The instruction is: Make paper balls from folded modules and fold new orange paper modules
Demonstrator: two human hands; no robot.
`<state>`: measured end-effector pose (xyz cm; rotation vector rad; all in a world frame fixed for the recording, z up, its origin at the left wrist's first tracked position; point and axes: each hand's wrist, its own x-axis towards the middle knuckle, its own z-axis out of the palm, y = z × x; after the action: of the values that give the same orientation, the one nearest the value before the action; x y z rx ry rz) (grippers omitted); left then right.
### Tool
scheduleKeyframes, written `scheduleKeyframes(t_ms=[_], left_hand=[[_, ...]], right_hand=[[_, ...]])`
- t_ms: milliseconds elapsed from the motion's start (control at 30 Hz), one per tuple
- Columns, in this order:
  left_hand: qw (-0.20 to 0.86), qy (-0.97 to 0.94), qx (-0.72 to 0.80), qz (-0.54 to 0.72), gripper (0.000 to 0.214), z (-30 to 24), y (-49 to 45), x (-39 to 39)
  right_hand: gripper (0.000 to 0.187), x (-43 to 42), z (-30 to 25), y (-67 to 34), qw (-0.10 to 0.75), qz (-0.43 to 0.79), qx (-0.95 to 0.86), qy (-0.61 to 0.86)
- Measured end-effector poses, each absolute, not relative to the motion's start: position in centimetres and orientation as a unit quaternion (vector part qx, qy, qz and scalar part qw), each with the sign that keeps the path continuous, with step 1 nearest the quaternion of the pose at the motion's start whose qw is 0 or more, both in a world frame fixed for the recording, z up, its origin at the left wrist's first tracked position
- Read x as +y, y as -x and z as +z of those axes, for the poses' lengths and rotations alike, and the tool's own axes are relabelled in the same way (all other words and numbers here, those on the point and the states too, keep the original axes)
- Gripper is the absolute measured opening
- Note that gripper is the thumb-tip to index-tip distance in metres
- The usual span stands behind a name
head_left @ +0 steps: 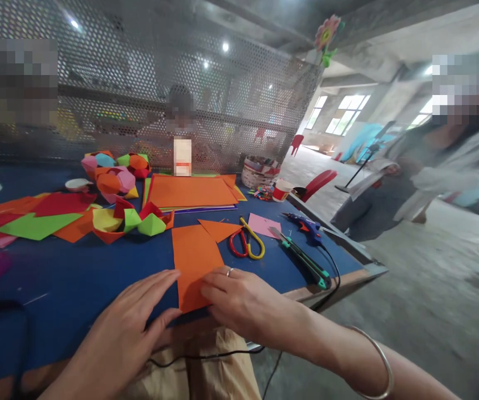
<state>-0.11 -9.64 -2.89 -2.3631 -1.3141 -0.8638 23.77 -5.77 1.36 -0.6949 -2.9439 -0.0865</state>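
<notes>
My left hand [126, 328] lies palm down on the blue-covered bench [76, 278] with the fingers spread flat. It grips nothing, and its fingertips just meet the left edge of a flat orange paper sheet [193, 261]. My right hand [239, 303], with a ring on one finger and a thin metal bangle [378, 361] on the wrist, is also flat and open, pressing the near right corner of that sheet without closing on it. The sheet sits at the middle of the bench's near edge, and I can make out no crease in it, so I judge the work on this piece barely begun. A small orange paper triangle [218, 229] lies just beyond its far right corner. Next come scissors with red and yellow handles [247, 243], a small pink paper square [264, 225], a green-and-black utility knife [303, 258] and a blue glue gun [306, 225] toward the right edge. Further back are folded multicoloured paper pieces [139, 219], a stack of orange sheets [191, 191] and round assembled paper balls [114, 172], which look finished to me. A perforated metal screen [139, 83] closes off the far edge. Another person [409, 172] stands off the right side, well apart.
</notes>
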Motion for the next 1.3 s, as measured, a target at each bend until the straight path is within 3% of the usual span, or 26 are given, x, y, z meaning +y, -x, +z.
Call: scheduleKeyframes(t_ms=[133, 433, 733, 1033, 1300], left_hand=[[0.168, 0.815, -0.470, -0.295, 0.055, -2.7, 1.0, -9.9], [0.178, 0.803, -0.485, -0.296, 0.050, -2.9, 2.3, -10.4], [0.105, 0.824, -0.462, -0.311, 0.042, -3.8, 1.1, -10.0], [0.155, 0.850, -0.399, -0.306, 0.031, -3.2, -1.0, -9.4], [0.183, 0.843, -0.386, -0.326, 0.029, -3.3, -1.3, -8.9]], right_hand=[[0.008, -5.6, 1.6, -22.9, -0.001, -0.096, -0.979, 0.182], [0.012, -5.6, 2.9, -21.9, -0.071, -0.111, -0.979, 0.158], [0.009, -6.0, 0.3, -21.9, 0.032, -0.109, -0.968, 0.224], [0.013, -5.1, 1.4, -25.8, 0.082, -0.063, -0.936, 0.336], [0.013, -5.3, 0.7, -26.1, 0.107, -0.001, -0.936, 0.336]])
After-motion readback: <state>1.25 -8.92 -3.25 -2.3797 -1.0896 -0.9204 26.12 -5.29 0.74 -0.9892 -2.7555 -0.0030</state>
